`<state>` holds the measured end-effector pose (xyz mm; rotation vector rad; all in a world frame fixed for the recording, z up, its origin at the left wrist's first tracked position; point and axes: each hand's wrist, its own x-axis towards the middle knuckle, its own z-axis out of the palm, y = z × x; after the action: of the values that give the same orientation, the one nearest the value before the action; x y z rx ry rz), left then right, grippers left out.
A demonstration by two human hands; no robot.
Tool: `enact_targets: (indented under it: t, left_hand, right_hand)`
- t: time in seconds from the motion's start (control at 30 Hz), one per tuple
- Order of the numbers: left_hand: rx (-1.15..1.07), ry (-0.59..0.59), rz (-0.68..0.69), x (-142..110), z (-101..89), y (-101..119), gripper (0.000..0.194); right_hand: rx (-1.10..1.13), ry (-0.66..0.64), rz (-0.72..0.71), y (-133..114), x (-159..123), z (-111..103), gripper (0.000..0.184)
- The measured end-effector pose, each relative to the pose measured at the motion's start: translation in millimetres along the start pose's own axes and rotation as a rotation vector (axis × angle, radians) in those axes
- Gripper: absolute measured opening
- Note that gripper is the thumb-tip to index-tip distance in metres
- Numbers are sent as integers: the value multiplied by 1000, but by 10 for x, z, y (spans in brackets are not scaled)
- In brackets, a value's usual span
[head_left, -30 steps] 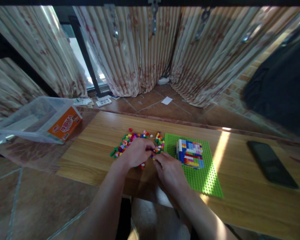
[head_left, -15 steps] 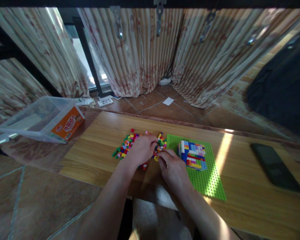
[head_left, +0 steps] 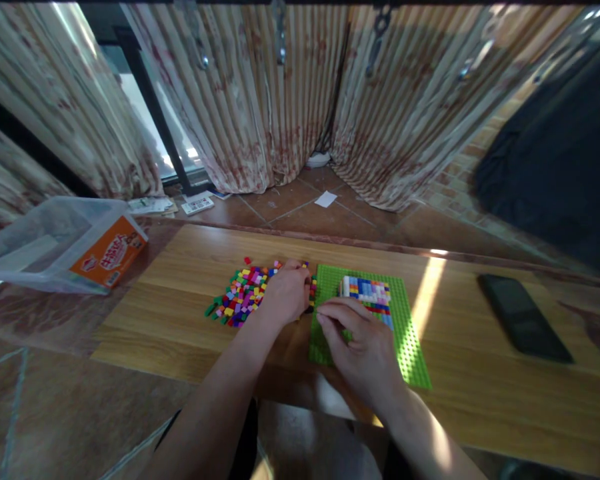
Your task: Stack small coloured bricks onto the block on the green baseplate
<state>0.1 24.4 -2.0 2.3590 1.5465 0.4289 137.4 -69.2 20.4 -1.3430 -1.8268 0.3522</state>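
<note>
A pile of small building bricks in many colours [head_left: 240, 297] lies on the wooden table. Over its right end is my left hand [head_left: 287, 291], fingers curled down among the bricks; whatever is between them is hidden. My right hand [head_left: 363, 343] hovers above the green baseplate [head_left: 405, 333], thumb and fingertips pinched together; anything in the pinch is too small to make out. Behind that hand, a block of stacked coloured bricks [head_left: 367, 290] stands on the baseplate, partly covered by the fingers.
At the left stands a clear plastic box [head_left: 55, 247] with an orange label. A dark phone [head_left: 524, 317] lies on the right part of the wooden table [head_left: 155, 320]. Papers [head_left: 197, 204] are on the tiled floor beyond, below striped curtains [head_left: 290, 100].
My right hand has moved from the pile's edge to over the baseplate, now partly covering the brick block. My left hand stays at the pile. The view has shifted to the right.
</note>
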Motion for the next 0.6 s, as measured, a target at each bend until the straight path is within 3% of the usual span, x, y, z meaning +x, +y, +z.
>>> enact_targets:
  t: [0.2,0.4,0.5,0.6]
  left_hand:
    - [31,-28,-8,6,-26,9,16]
    - [29,-17,-11,-6,-37,-24,16]
    - [-137,11,-69,-1,-105,-53,16]
    - [-536,32,-96,-14,-198,-67,12]
  right_hand:
    - [22,40,46,48,25,-136,15]
    - [96,-27,13,-7,-9,-32,17]
    - [122,-109,-41,-47,-33,66,20]
    - [118,-127,-11,-66,-34,113,21]
